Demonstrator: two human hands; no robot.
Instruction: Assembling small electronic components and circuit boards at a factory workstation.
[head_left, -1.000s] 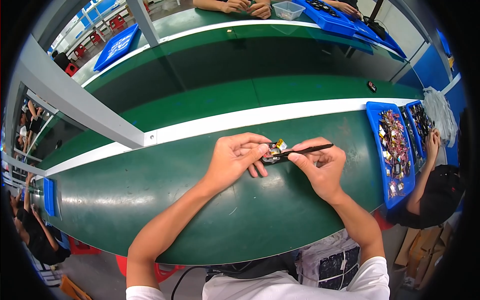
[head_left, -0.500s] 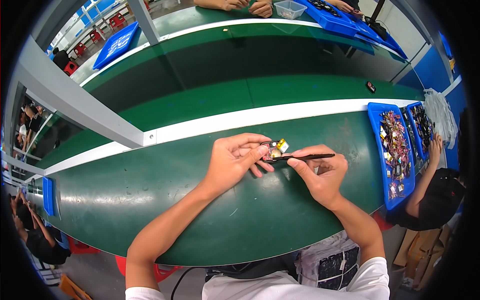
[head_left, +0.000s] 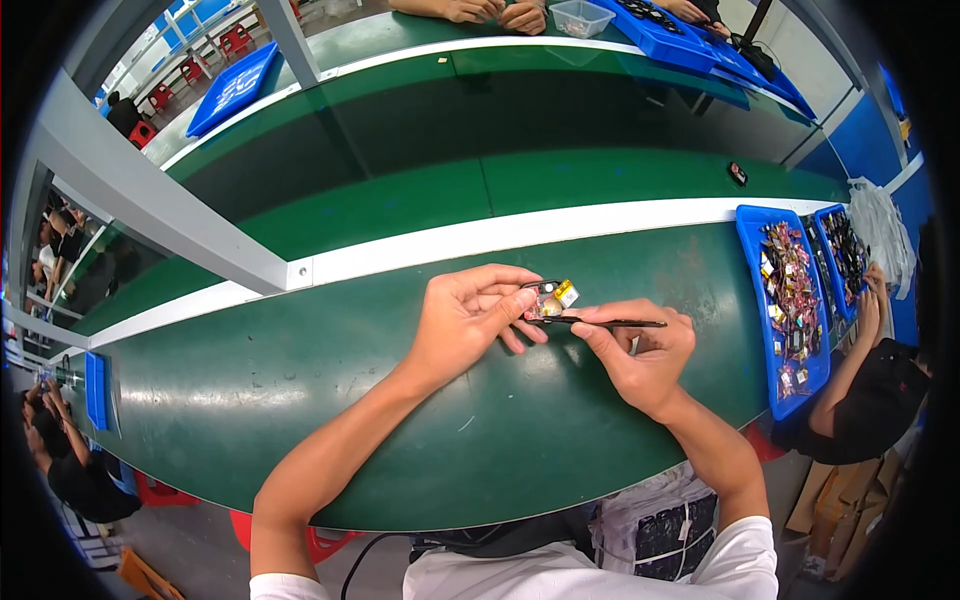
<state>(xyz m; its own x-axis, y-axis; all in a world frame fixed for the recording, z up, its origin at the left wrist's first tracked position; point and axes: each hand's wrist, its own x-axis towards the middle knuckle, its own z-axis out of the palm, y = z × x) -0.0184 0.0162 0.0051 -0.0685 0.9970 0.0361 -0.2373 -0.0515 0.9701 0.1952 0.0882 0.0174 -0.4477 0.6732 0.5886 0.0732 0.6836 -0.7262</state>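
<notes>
Illumination is bright. Pale glare streaks the green table toward its left edge. Fisheye distortion curves the table's near edge; black vignetting borders the view.

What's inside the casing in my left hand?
The casing shows reddish and pale parts, too tiny to identify; a yellow-and-silver, battery-like piece sits at its upper right edge. Your left hand hides its left end.
</notes>
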